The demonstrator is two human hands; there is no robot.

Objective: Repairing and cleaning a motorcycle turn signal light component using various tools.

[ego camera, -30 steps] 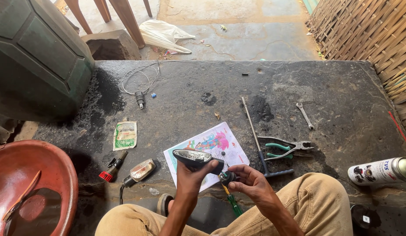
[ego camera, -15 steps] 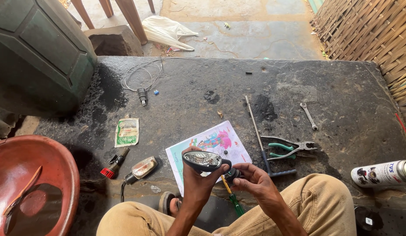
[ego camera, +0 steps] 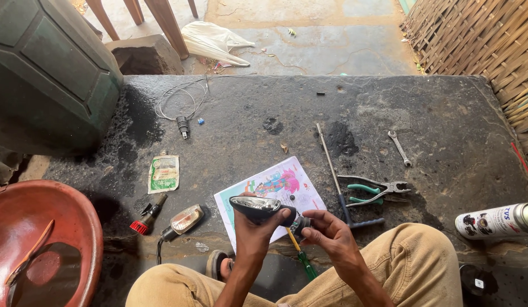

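My left hand (ego camera: 253, 232) grips a black lamp unit with a clear lens (ego camera: 260, 208), holding it above a colourful printed sheet of paper (ego camera: 275, 189) on the dark concrete floor. My right hand (ego camera: 327, 232) pinches the small black stem end (ego camera: 299, 224) of the same lamp between fingers and thumb. A green-handled screwdriver (ego camera: 302, 257) lies just below my hands, between my knees. A second lamp unit with an amber lens (ego camera: 184, 220) lies on the floor to the left.
Green-handled pliers (ego camera: 373, 190), a long T-bar wrench (ego camera: 336, 174) and a small spanner (ego camera: 399, 148) lie to the right. A spray can (ego camera: 496, 220) lies at far right. A red basin (ego camera: 45, 244), a green sachet (ego camera: 164, 173), a cable (ego camera: 181, 103) and a red-tipped tool (ego camera: 146, 216) are on the left.
Both hands have stayed together on the lamp unit; my right fingers shifted slightly on its stem end. The view has tilted down a little.
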